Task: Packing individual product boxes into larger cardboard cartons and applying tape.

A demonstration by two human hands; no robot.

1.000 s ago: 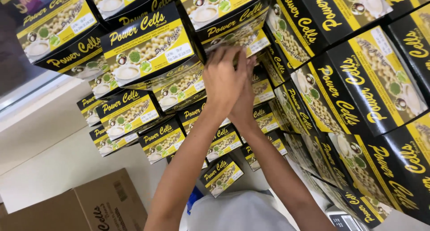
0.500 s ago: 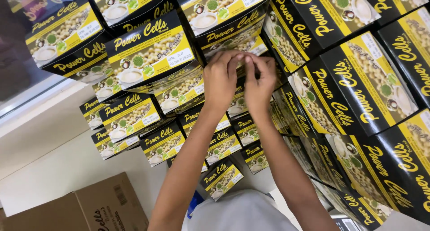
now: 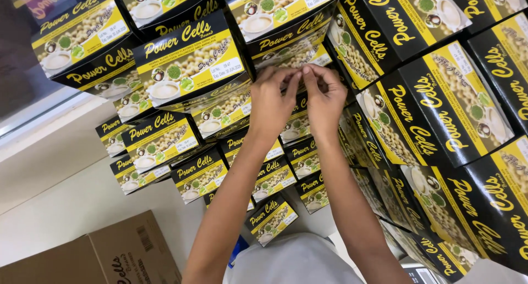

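Stacks of black and yellow boxes with pictures of cups and beans fill the view. My left hand and my right hand are raised side by side in the middle of the stacks. Their fingertips meet and pinch the upper edge of one black and yellow box, which is mostly hidden behind them. Both forearms reach up from the bottom of the frame. More boxes of the same kind lie below the hands and stand in large rows to the right.
A brown cardboard carton stands at the bottom left. A pale ledge and wall run along the left. My light grey garment shows at the bottom centre, with a small blue thing beside it.
My hands were overlapped on the box a second ago; they have moved apart and now sit side by side with fingertips touching. The view has shifted slightly.
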